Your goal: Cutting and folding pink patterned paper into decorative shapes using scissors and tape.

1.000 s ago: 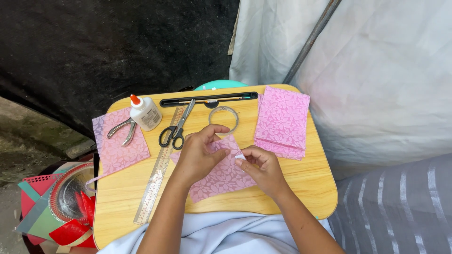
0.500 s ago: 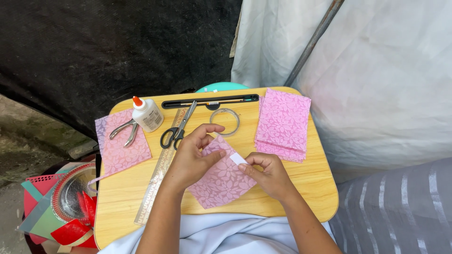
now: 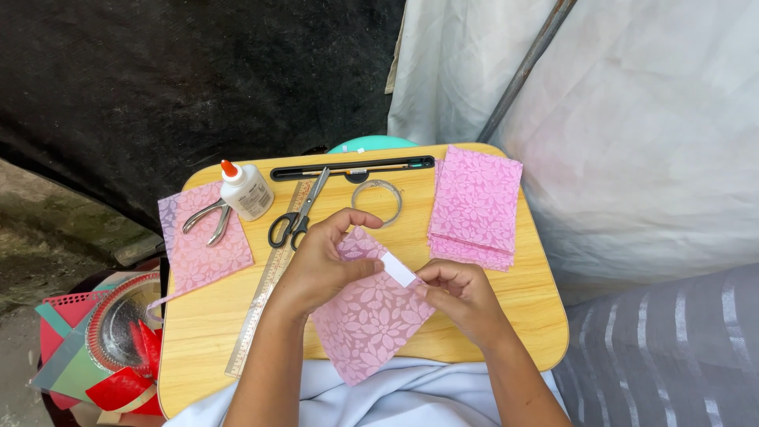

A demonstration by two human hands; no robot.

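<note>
Peeling clear since the earlier frames, a white strip now spans both hands: left hand fingers pin the pink patterned sheet over the counter front edge, right hand fingers pinch the strip's end.

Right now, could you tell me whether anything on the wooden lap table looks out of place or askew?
Only slightly: the clear plastic ruler lies slanted, its lower end near the wooden lap table edge, and the pink floral fabric piece overhangs the near edge.

Setting: small wooden lap table, light grain, rounded corners. Far left: black cloth backdrop. Far right: white sheeting crossed by a slanted grey pole. Near right: grey striped fabric. Left: mossy ground. Soft daylight.
</note>
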